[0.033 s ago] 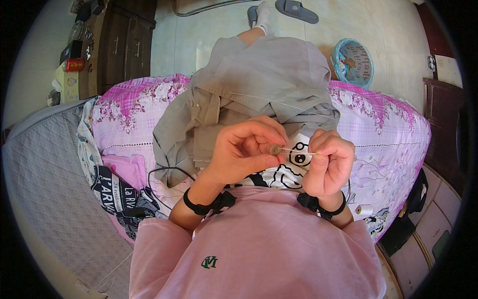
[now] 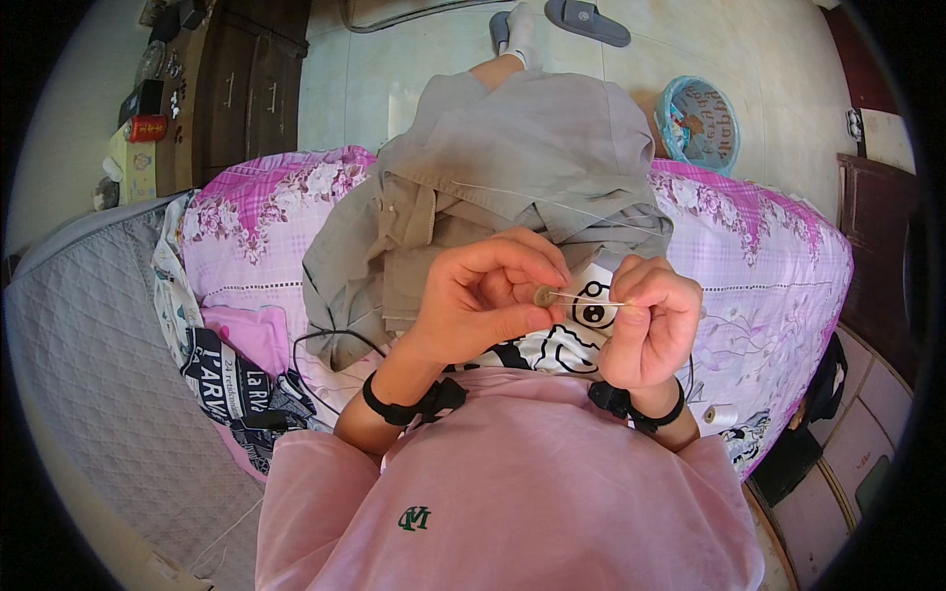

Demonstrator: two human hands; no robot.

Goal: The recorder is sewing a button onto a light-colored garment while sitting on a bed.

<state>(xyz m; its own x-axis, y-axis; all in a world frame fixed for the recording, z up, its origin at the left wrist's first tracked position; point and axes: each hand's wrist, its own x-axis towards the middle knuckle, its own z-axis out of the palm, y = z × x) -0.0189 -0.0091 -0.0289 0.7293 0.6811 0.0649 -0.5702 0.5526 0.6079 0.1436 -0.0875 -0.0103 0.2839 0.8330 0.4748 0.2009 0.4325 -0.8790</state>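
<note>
Pinching a small tan button (image 2: 542, 295) between thumb and fingertips, the left hand (image 2: 488, 300) holds it above the lap. At its 3 o'clock, the right hand (image 2: 650, 325) grasps a thin needle (image 2: 591, 301) touching the button. Grey trousers (image 2: 512, 187) lie at 12 o'clock.

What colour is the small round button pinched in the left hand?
Dull olive-brown; the small round button shows best in the head view.

A home bedroom: a bed with a pink floral sheet (image 2: 749, 256) and grey quilted cover (image 2: 89, 345), a dark wooden cabinet (image 2: 246, 89), slippers (image 2: 586, 20) on the tiled floor (image 2: 769, 49)
</note>
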